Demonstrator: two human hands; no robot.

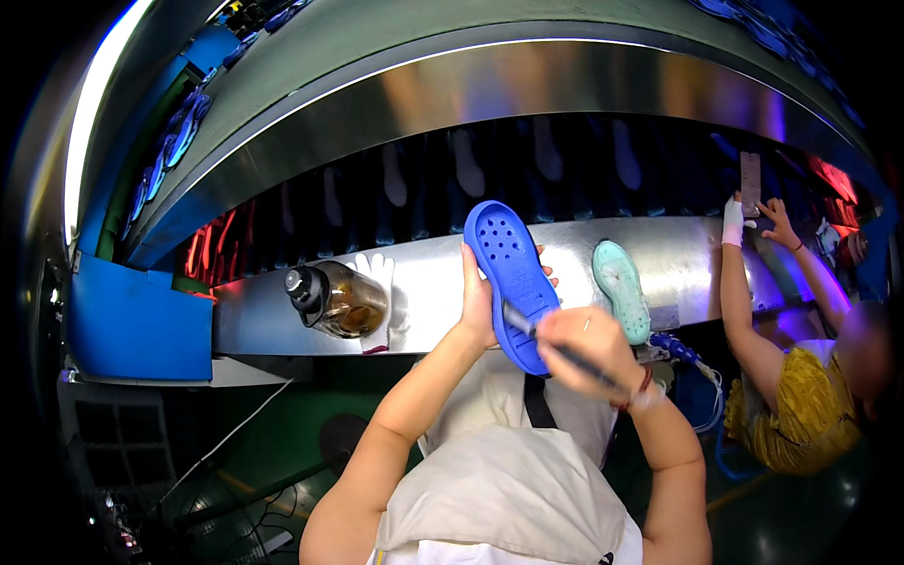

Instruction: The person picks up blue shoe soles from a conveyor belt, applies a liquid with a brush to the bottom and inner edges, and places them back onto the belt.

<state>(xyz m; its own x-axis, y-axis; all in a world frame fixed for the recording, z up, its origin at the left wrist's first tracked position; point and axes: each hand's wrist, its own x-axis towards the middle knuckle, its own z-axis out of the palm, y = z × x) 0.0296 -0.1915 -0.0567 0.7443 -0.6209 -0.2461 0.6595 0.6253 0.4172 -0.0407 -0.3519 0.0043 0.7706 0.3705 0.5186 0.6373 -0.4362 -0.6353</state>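
So there's this clear bottle with a black cap on the shiny metal worktop, brown stuff inside. A white glove with a dark red hem is right beside it, partly hidden. Big blue metal box off to the left, red glow next to it, green belt up top. White cable hanging low left. Over on the right, a co-worker in a mustard top holds a pale flat strip.

Smooth sole, glossy metal ledge
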